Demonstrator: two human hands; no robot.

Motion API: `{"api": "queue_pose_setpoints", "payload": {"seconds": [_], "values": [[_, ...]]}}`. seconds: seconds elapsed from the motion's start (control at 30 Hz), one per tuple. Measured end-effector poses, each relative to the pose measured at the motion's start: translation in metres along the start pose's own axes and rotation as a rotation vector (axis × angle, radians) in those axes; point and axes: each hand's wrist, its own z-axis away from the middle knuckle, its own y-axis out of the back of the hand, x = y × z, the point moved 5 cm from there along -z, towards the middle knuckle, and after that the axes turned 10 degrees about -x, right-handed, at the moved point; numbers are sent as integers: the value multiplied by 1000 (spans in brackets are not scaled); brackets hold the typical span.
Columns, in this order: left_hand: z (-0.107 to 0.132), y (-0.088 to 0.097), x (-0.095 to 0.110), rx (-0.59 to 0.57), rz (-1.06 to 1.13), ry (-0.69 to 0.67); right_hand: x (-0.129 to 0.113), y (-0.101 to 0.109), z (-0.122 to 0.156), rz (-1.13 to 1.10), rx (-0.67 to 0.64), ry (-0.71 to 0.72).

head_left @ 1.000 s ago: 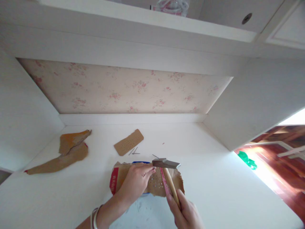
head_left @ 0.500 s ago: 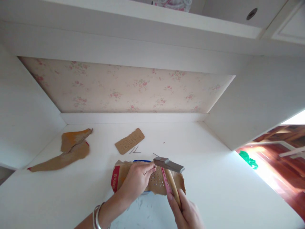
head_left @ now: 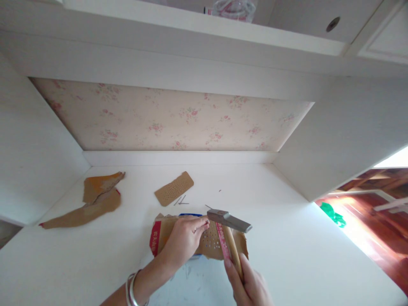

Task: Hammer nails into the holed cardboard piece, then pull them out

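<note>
One hammer (head_left: 228, 219) is in my right hand (head_left: 247, 280), whose fingers are closed round its pale wooden handle (head_left: 234, 250). Its grey metal head is raised from that fist, one end close beside the fingertips of my left hand (head_left: 185, 233). That left hand lies over a ragged piece of brown cardboard (head_left: 208, 244), thumb and fingertips drawn together; I cannot tell what, if anything, is pinched between them. Light-coloured bangles (head_left: 130, 290) circle my left wrist.

The cardboard stretches out on both sides of my left hand, with a red strip (head_left: 155, 238) at its left end and a pink printed strip (head_left: 222, 240) by the hammer handle. Small holes dot it between my two hands. Under it, blue edges (head_left: 188, 214) show beyond my left hand.

Beyond the left hand, a few loose nails (head_left: 181, 201) lie on the white worktop (head_left: 287, 238), just in front of a smaller, densely perforated cardboard strip (head_left: 174, 189). Farther off to the left of my left hand is torn cardboard (head_left: 84, 214). Well beyond both hands is flowered wallpaper (head_left: 191, 123). Far to the right of my right hand, past the worktop's edge, is something green (head_left: 332, 214).
</note>
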Motion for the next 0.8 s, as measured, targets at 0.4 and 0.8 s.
{"api": "queue_pose_setpoints", "payload": {"seconds": [0.4,0.8], "values": [[0,-2,-3,-1,-35,3,-4,-1,1,87,15,68],[1,0,-2,27,-73,-4,-4,4,1,65,36,30]]}}
